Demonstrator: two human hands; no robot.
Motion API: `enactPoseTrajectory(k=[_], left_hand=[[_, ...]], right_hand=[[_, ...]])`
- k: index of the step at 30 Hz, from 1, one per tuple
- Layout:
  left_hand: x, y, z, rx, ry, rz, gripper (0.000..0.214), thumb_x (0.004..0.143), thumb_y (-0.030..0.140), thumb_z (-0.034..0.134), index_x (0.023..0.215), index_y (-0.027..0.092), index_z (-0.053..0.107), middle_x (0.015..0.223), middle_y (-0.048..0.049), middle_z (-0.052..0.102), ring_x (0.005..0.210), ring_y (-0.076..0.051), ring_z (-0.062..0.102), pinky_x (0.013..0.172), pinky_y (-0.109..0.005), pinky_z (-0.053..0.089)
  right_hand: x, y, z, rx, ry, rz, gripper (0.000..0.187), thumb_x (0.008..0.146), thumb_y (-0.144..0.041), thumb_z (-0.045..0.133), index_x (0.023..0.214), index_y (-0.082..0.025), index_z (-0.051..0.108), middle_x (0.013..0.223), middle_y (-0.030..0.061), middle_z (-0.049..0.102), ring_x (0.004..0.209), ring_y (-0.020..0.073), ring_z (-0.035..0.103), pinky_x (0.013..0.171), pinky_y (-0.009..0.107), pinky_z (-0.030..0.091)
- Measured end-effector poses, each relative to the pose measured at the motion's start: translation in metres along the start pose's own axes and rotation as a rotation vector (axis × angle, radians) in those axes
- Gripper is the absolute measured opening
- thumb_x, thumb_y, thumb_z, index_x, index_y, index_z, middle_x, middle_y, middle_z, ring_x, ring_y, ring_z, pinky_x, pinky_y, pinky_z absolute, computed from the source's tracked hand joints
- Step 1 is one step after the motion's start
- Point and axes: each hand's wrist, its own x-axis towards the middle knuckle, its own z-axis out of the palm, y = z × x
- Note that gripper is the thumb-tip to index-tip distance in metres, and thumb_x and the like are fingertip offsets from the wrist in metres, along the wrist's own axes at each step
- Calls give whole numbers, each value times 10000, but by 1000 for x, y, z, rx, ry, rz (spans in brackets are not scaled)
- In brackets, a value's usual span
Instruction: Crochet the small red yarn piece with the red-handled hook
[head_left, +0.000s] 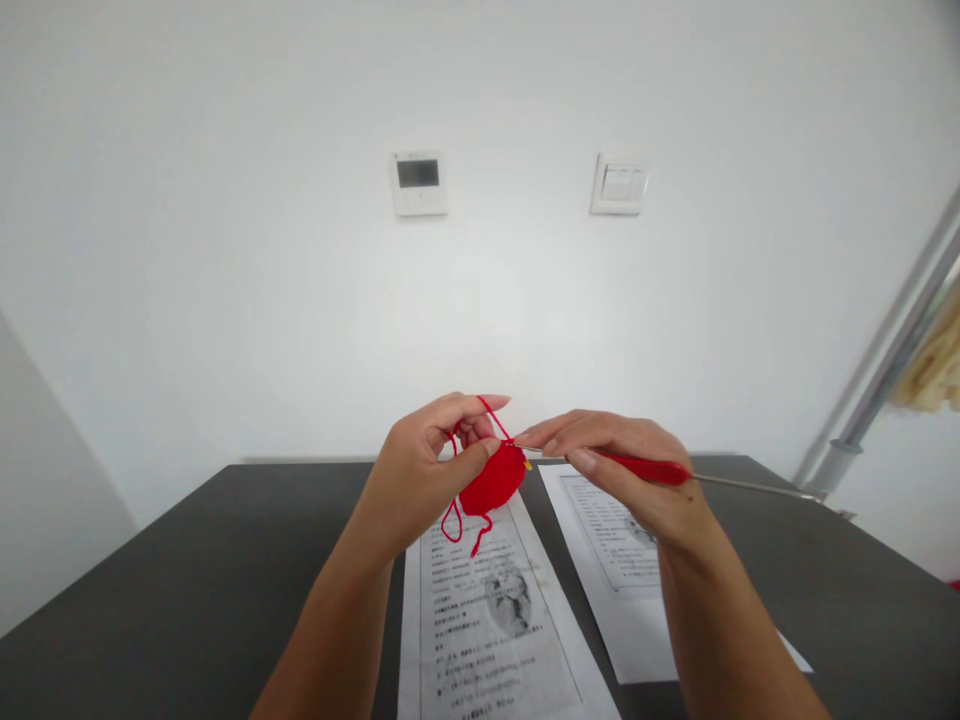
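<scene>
My left hand [450,440] pinches a small round piece of red crochet [491,482] between thumb and fingers. Red yarn [495,418] runs taut from the raised left index finger down to the top edge of the piece. A loop and a short tail of yarn hang below it. In my right hand [630,460] is a crochet hook [652,470] with a red handle and metal ends; its left tip meets the top edge of the crochet. A small yellow bit [527,465], perhaps a stitch marker, shows at the right edge of the piece.
Two printed sheets lie on the dark table [187,580]: a left sheet [487,650] under the hands and a right sheet [637,640] partly behind the right forearm. The white wall behind carries a thermostat panel [418,184] and a light switch [620,184]. A metal pole [892,360] slants at right.
</scene>
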Motion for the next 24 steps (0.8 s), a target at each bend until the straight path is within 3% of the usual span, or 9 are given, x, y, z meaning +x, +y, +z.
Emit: enactPoseTrajectory(k=[6, 13, 20, 24], left_hand=[[-3, 4, 1, 168, 22, 175, 245, 836, 134, 600, 1036, 193, 729, 788, -13, 629, 749, -140, 582, 733, -274, 484], [-3, 7, 2, 243, 48, 219, 262, 834, 124, 599, 1063, 177, 715, 787, -15, 653, 731, -137, 594, 724, -274, 500], [-6, 15, 7, 260, 190, 105, 362, 787, 149, 660, 1146, 179, 692, 809, -14, 687, 766, -157, 622, 807, -313, 517], [-6, 14, 6, 32, 209, -36, 437, 764, 191, 705, 1200, 183, 676, 778, -6, 685, 743, -154, 628, 763, -303, 528]], right_hand=[[2, -6, 3, -123, -9, -35, 205, 939, -162, 544, 1015, -232, 721, 1040, 66, 761, 993, 202, 719, 868, 342, 590], [5, -6, 11, -261, -3, -143, 214, 915, -117, 560, 1045, -220, 695, 1026, 73, 744, 990, 197, 699, 847, 332, 584], [6, 2, 23, -405, 120, -281, 241, 894, -119, 607, 1099, -240, 652, 1041, 73, 711, 948, 184, 685, 807, 339, 594], [6, 7, 25, -411, 136, -340, 253, 885, -121, 618, 1105, -243, 653, 1066, 83, 704, 961, 198, 687, 802, 353, 597]])
